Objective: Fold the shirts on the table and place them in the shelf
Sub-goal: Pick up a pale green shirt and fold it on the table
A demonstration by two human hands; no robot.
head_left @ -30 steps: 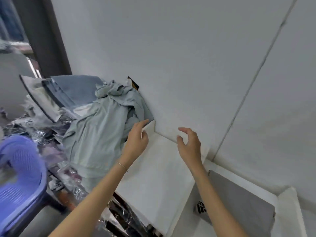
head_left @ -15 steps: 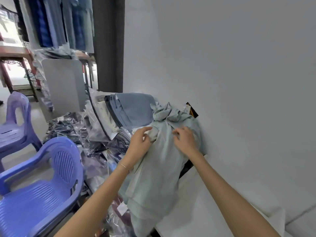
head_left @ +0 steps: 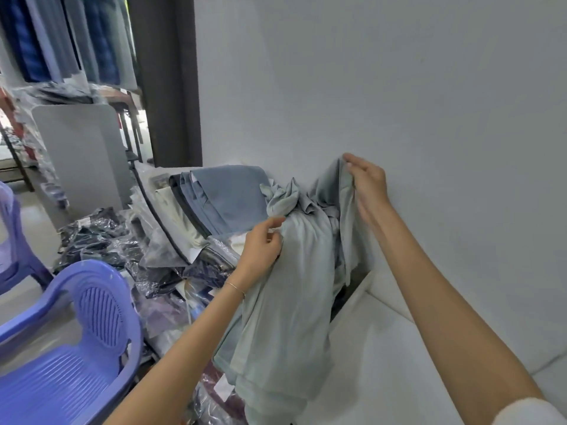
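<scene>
While my left hand (head_left: 264,243) pinches the pale shirt (head_left: 294,289) at its side and my right hand (head_left: 366,182) lifts one edge at about one o'clock, fingers curled on cloth, I judge folding not yet begun, with the shirt half off the white worktop (head_left: 383,363).

A plain pale wall (head_left: 383,87) fills the right and centre, met at the left by a dark door frame (head_left: 167,81). Blue garments (head_left: 67,35) are hung in a row at upper left above a grey board (head_left: 79,154). Two purple plastic chairs (head_left: 70,338) are set on a light floor (head_left: 27,216) at lower left
</scene>
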